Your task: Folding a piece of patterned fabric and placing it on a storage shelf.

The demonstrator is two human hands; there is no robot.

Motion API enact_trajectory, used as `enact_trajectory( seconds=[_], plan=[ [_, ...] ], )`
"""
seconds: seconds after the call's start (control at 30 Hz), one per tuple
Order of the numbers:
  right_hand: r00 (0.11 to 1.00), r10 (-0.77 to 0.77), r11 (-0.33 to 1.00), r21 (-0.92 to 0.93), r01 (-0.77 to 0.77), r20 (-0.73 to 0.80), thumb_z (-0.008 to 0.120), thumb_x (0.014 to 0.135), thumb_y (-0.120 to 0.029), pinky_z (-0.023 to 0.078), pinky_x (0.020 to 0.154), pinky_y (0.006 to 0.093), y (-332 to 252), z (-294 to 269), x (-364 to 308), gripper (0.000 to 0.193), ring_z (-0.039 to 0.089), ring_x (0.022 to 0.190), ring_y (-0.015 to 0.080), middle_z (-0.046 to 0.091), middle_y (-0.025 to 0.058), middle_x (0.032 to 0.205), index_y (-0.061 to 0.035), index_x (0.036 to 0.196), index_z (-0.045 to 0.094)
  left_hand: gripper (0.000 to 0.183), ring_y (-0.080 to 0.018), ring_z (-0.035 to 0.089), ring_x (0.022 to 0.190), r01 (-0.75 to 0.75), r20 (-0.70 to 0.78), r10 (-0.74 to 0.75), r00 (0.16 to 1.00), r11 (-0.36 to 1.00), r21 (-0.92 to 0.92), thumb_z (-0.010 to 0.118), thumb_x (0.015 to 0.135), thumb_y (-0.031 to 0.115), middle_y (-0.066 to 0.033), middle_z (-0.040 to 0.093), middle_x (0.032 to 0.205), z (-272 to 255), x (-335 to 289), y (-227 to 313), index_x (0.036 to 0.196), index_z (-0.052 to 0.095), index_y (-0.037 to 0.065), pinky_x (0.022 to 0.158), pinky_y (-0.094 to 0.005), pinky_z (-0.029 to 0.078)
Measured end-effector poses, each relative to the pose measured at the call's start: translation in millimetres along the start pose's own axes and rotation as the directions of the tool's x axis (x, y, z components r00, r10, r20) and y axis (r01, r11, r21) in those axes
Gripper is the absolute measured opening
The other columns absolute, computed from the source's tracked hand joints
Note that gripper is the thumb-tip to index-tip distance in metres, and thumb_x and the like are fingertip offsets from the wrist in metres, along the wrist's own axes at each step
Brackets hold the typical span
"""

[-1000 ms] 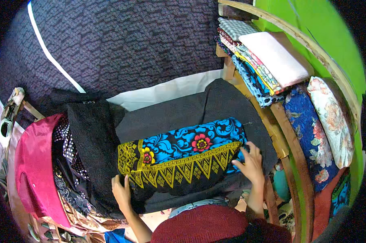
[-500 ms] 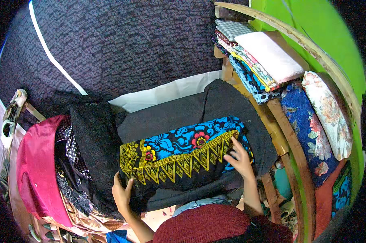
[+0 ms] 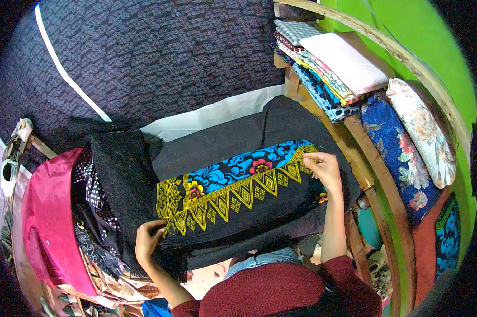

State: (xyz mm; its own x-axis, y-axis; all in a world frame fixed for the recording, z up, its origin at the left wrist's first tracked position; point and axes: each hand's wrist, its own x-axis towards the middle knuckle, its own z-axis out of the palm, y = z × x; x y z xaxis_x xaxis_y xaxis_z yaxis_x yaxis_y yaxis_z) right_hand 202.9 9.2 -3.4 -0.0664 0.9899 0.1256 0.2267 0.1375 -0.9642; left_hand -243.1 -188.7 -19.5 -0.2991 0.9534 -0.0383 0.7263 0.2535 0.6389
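A folded patterned cloth (image 3: pixel 243 182) with blue swirls, red and yellow flowers and a yellow pointed border lies on a dark grey cloth (image 3: pixel 217 134). My left hand (image 3: pixel 149 240) pinches its near left corner between thumb and fingers. At the right end my right hand (image 3: pixel 323 168) is closed on the border's upper edge, fingertips together. Between the hands the border runs nearly straight, and the black lower part of the cloth hangs toward me.
Left of the work are a bunched black textured cloth (image 3: pixel 119 179) and a shiny magenta cloth (image 3: pixel 53 222). A wooden rail (image 3: pixel 378 222) runs along the right. Beyond it lie folded fabrics (image 3: pixel 349 63), a blue floral cloth (image 3: pixel 394 158) and a white floral bundle (image 3: pixel 423 132).
My right hand has gone from spread fingers to a pinch, slightly higher and farther right. My left hand has shifted left and closed on the corner. The border's right end has risen.
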Motion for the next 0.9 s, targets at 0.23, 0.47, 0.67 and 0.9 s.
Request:
enact_trajectory(
  seconds=[0.23, 0.47, 0.67, 0.9],
  plan=[
    [0.967, -0.186, 0.982, -0.016, 0.186, -0.173, 0.060, 0.081, -0.012, 0.042, 0.066, 0.0216, 13.6, -19.5, 14.0, 0.016, 0.054, 0.070, 0.0076, 0.062, 0.0021, 0.073, 0.0034, 0.079, 0.063, 0.059, -0.0348, 0.044, 0.110, -0.231, -0.201, 0.339, 0.919, 0.877, 0.422, 0.071, 0.063, 0.035, -0.0180, 0.049, 0.119, 12.6, -9.8, 92.2, 0.110, 0.053, 0.003, 0.088, -0.0456, 0.035],
    [0.994, -0.092, 0.964, 0.254, 0.076, 0.054, 0.060, 0.075, -0.004, 0.038, 0.084, 0.0240, -7.2, -40.8, -1.3, 0.025, 0.052, 0.090, 0.0114, 0.056, 0.0015, 0.098, -0.0038, 0.100, 0.057, 0.088, -0.0362, 0.024, 0.127, -0.669, 0.332, 0.581, 0.743, 0.669, 0.325, 0.074, 0.059, 0.034, -0.0143, 0.022, 0.141, 125.8, 0.3, 148.4, 0.133, 0.030, 0.019, 0.101, -0.0527, 0.022],
    [0.875, 0.485, 0.512, 0.811, -0.283, -0.001, 0.065, 0.075, -0.014, 0.037, 0.084, 0.0383, -18.5, -10.4, 3.2, 0.029, 0.045, 0.101, 0.0107, 0.056, -0.0050, 0.103, -0.0158, 0.103, 0.059, 0.049, -0.0322, 0.052, 0.105, -0.603, 0.255, 0.568, 0.782, 0.794, 0.079, 0.058, 0.069, 0.007, -0.0178, 0.053, 0.115, 102.0, 32.6, 118.7, 0.117, 0.048, 0.004, 0.088, -0.0379, 0.042],
    [0.947, 0.322, 0.288, 0.954, -0.081, -0.017, 0.067, 0.073, -0.008, 0.040, 0.088, 0.0436, -8.9, 26.6, 57.4, 0.029, 0.048, 0.101, 0.0180, 0.054, 0.0026, 0.106, -0.0107, 0.099, 0.055, 0.023, -0.0323, 0.059, 0.080, -0.524, 0.007, 0.529, 0.848, 0.839, 0.147, 0.060, 0.076, 0.013, -0.0200, 0.060, 0.081, 53.1, 84.8, 123.6, 0.095, 0.058, 0.001, 0.066, -0.0369, 0.046]
  ],
)
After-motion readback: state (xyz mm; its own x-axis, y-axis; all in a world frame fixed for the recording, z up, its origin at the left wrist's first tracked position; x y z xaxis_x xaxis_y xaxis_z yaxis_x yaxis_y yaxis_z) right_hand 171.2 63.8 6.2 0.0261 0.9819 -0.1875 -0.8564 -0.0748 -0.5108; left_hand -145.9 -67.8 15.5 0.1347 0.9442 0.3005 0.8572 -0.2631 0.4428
